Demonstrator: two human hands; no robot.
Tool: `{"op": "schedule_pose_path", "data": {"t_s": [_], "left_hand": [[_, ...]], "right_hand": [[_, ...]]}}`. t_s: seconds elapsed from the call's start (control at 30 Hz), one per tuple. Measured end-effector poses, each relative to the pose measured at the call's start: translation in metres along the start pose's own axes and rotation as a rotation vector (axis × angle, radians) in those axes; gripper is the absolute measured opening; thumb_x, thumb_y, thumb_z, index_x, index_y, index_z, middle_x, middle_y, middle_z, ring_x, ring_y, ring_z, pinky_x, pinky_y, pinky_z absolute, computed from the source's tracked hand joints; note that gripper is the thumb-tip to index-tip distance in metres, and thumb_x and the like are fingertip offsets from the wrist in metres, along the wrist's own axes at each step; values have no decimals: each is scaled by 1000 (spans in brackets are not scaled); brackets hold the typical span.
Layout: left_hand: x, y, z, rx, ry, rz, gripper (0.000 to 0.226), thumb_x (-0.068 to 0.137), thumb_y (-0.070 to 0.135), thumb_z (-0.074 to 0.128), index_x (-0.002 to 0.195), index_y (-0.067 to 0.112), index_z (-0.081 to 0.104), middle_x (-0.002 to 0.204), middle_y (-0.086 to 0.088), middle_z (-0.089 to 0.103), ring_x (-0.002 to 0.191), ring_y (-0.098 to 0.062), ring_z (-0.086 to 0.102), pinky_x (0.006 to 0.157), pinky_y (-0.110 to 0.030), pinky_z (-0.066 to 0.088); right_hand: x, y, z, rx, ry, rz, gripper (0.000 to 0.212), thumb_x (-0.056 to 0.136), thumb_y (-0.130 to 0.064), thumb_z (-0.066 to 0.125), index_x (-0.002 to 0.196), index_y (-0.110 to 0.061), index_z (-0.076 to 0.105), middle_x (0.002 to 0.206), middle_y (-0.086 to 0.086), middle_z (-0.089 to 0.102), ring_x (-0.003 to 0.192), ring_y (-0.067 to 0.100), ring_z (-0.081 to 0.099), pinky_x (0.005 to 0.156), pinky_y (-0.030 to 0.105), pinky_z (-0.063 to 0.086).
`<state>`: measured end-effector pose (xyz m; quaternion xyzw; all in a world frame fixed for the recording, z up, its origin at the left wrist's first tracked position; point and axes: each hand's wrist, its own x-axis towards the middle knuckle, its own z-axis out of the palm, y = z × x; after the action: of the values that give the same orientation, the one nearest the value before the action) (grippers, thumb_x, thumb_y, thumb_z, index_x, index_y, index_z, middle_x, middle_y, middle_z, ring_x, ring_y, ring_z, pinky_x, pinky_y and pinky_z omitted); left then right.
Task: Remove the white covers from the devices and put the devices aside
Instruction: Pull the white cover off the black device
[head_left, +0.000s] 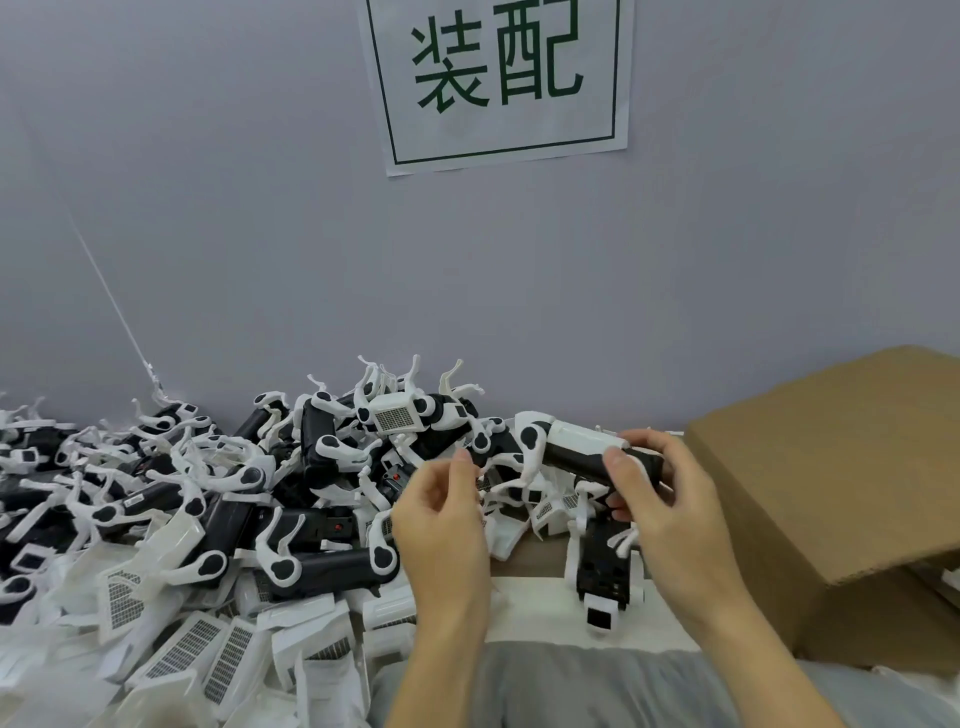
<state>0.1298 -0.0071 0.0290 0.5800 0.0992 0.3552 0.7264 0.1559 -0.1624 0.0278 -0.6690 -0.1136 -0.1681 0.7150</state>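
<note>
From the head camera I saw my right hand (657, 499) curled around a black device (587, 457) raised above the bench (524, 558), thumb on its near side and fingers wrapped behind its right end. A white cover (584, 435) sat along the top of that device, and a white piece with a black oval stood at its left end. My left hand (447, 519) hung just left of the device, apart from it, fingers loosely curled and gripping nothing that I could make out. Another black device with white brackets (605, 571) lay on the bench below my right hand, near the front edge. A heap of black-and-white devices (291, 483) filled the left and back of the bench up to the wall, and loose white covers with mesh grilles (197, 649) were piled toward the front-left corner. A brown cardboard box (841, 499) stood at the right edge of the bench. A paper sign with green characters (498, 78) hung on the grey wall behind.
</note>
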Motion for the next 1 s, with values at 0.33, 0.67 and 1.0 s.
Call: {"op": "schedule_pose_path", "data": {"t_s": [0.33,0.67,1.0], "left_hand": [[-3,19,1,-227,-440,-103,23,87,24,75,110,22,76,108,-12,75,101,-24,72,85,-37,57],[-4,15,2,-129,-345,-32,23,81,30,67,101,36,77,104,-7,77,100,-24,73,90,-42,57],[1,10,2,-233,-194,-375,26,99,29,59,97,4,66,91,-19,71,74,-32,72,52,-36,58]], "right_hand": [[1,-9,-14,639,-330,418,53,89,-38,51,126,-2,63,117,22,69,87,34,67,73,41,54],[5,-13,-15,612,-267,440,57,83,-36,57,126,0,63,117,21,70,90,31,69,70,36,59],[11,-33,-23,134,-585,328,30,78,-38,68,99,-19,78,94,10,74,81,27,72,68,33,59]]}}
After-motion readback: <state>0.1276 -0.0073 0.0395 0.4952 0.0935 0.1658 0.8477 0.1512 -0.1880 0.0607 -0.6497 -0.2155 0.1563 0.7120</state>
